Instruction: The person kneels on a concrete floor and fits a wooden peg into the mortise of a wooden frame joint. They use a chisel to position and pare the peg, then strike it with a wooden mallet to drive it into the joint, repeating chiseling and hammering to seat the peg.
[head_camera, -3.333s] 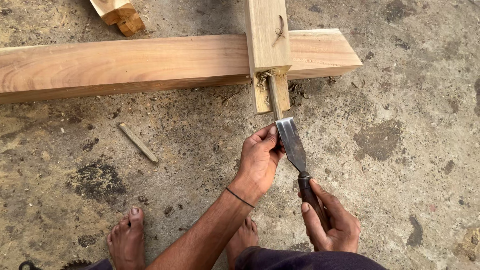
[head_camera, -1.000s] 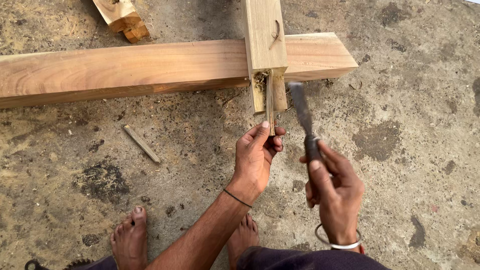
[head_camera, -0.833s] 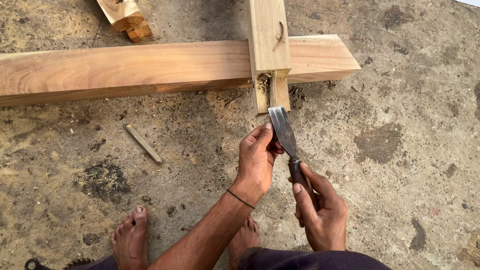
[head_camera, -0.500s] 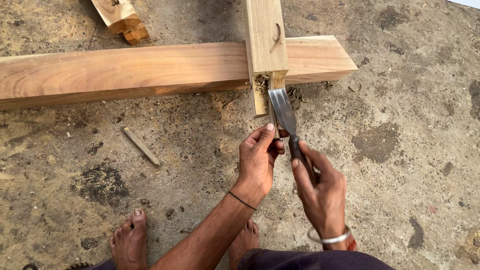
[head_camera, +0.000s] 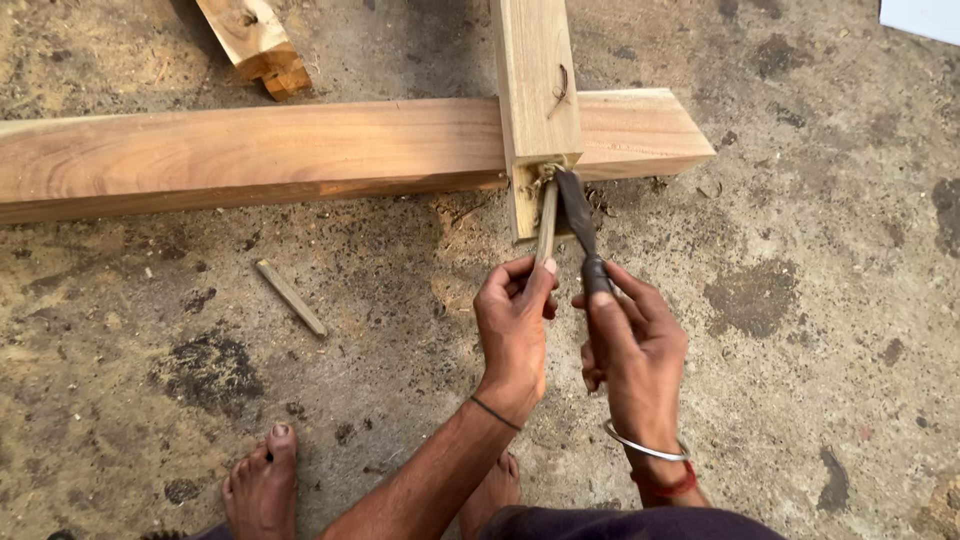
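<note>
A thin wooden peg (head_camera: 546, 222) stands nearly straight up the picture, its far end set against the cut end of the upright timber (head_camera: 536, 80) where that piece crosses the long beam (head_camera: 280, 150). The left hand (head_camera: 514, 325) is closed around the near end of the peg, thumb and fingers pinched on it, with a thin dark band around the wrist. Just beside it, the right hand (head_camera: 632, 345) is wrapped tight around the dark handle of a chisel (head_camera: 580, 225), index finger laid along the handle; the flat metal blade leans up and to the left, and its tip meets the end of the upright timber right beside the peg's far end. A metal bangle and a red thread sit on the right wrist. The 2 hands are close together, nearly touching, a little below the joint. The long beam lies flat across the ground from the left edge to right of centre, pale and clean-grained, with the upright timber lying over it. A small mark shows on the upright timber's face. Beyond the beam, at upper left, lies a short offcut (head_camera: 252, 40). On the rough, stained concrete ground (head_camera: 820, 300) left of the hands rests a small wooden sliver (head_camera: 290, 297), well apart from them. 2 bare feet show near the bottom edge.
</note>
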